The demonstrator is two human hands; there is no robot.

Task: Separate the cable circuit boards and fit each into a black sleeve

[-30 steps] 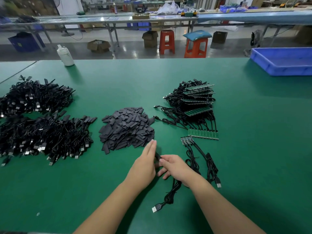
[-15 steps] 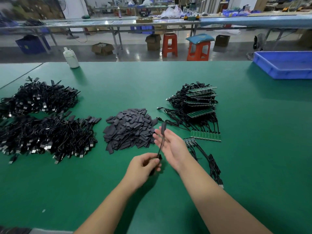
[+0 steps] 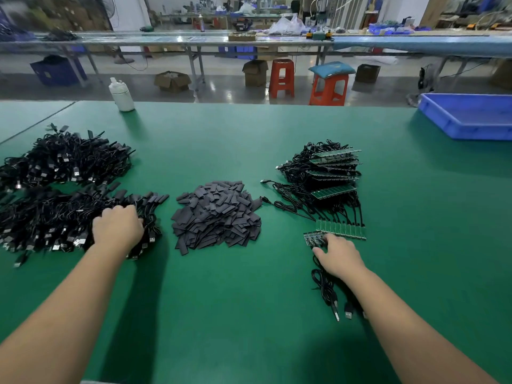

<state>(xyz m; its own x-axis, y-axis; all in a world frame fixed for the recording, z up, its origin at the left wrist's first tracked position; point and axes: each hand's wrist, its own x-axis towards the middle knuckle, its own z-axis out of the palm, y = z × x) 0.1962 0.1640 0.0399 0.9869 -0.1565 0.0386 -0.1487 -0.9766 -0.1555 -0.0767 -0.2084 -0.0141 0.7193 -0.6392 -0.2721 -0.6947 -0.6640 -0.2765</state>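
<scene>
Seemingly, board strip (image 3: pixel 314 239) under right fingers (image 3: pixel 327 239).

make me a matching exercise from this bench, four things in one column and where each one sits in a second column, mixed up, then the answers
Things:
1. white bottle
2. blue tray
3. heap of black sleeves
4. left hand

Places:
A. middle of the green table, between the cable piles
B. far left of the table, near its back edge
C. on the pile of finished cables at the left
D. far right corner of the table

Pairs: 1-B, 2-D, 3-A, 4-C
</scene>
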